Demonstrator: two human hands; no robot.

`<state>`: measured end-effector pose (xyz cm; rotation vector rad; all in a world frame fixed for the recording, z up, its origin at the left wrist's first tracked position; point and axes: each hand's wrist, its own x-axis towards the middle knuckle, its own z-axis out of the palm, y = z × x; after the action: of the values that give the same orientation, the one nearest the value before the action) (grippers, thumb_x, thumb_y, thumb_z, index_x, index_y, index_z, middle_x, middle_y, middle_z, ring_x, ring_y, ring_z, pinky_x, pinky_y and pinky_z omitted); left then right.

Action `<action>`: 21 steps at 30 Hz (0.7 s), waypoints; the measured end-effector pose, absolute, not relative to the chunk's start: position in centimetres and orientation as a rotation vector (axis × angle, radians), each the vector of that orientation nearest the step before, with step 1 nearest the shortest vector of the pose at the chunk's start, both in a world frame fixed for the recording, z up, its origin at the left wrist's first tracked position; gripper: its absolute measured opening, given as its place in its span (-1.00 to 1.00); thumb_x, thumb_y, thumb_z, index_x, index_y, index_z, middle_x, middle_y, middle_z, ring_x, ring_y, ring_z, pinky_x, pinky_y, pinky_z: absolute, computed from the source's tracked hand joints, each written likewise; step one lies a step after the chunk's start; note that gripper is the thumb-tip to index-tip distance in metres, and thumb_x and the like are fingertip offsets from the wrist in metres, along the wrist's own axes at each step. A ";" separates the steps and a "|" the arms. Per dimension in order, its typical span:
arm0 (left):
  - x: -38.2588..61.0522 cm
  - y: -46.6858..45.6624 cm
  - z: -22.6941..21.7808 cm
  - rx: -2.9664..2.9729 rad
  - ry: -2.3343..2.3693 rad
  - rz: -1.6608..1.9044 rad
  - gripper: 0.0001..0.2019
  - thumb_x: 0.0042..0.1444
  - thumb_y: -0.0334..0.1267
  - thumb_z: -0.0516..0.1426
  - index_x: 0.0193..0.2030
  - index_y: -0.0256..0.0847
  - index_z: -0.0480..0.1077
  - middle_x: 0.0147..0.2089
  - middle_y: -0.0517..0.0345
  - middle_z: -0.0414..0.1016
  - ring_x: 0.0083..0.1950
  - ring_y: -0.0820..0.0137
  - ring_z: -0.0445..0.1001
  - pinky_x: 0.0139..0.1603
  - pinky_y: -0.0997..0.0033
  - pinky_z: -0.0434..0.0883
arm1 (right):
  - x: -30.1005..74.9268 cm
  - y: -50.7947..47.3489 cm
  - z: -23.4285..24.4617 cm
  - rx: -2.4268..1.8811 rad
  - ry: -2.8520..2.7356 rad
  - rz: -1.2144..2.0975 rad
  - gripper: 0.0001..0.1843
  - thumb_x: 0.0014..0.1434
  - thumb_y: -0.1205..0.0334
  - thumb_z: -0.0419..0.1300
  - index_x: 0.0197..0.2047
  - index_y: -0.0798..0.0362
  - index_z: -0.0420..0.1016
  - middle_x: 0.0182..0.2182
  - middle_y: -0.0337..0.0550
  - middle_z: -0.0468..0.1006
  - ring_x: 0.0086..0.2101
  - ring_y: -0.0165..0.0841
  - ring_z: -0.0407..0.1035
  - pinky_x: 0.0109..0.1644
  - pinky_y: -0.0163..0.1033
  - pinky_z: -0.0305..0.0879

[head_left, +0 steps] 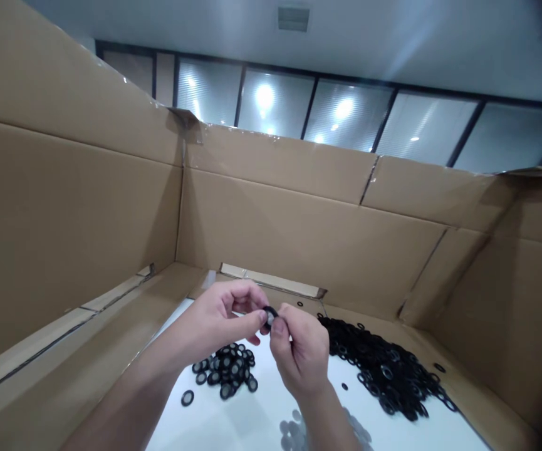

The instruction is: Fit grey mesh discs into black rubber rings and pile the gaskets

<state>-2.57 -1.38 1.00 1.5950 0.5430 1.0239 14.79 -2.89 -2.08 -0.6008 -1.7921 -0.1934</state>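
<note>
Cardboard walls (299, 232) around white surface (233, 426); black rings (383, 369) heaped; left hand (217, 322), right hand (301, 354) pinching one ring (269, 312).

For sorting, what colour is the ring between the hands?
The black ring shows best in the head view.

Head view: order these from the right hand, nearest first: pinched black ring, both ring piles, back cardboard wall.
1. Black ring, at right hand fingertips
2. Left pile, right pile: too close to call
3. Cardboard back wall, ahead
</note>
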 end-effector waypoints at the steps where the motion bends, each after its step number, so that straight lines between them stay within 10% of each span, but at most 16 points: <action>1: -2.6 -1.3 1.0 1.589 0.533 1.025 -0.91 0.22 -0.28 0.27 -0.26 -0.24 0.48 -0.35 0.23 0.55 -0.30 0.50 0.54 -0.27 0.56 0.54 | 14.9 -2.9 -2.1 -0.625 -1.798 -0.151 -0.70 0.33 0.39 0.01 -0.46 0.00 0.19 -0.60 -0.36 0.20 -0.60 -0.48 0.10 -0.48 -0.32 0.02; 21: -2.2 -1.6 1.2 1.627 0.548 1.097 -0.83 0.23 -0.18 0.29 -0.28 -0.23 0.49 -0.37 0.21 0.58 -0.30 0.50 0.53 -0.26 0.55 0.44 | 16.0 -3.2 -1.5 -0.788 -1.639 0.436 -0.76 0.29 0.22 0.19 -0.40 -0.01 0.26 -0.56 -0.35 0.34 -0.54 -0.46 0.22 -0.49 -0.34 0.15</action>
<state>-2.21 -1.58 1.18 1.6266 0.5479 1.0973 15.96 -3.19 -1.55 -0.7880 -1.6386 0.4362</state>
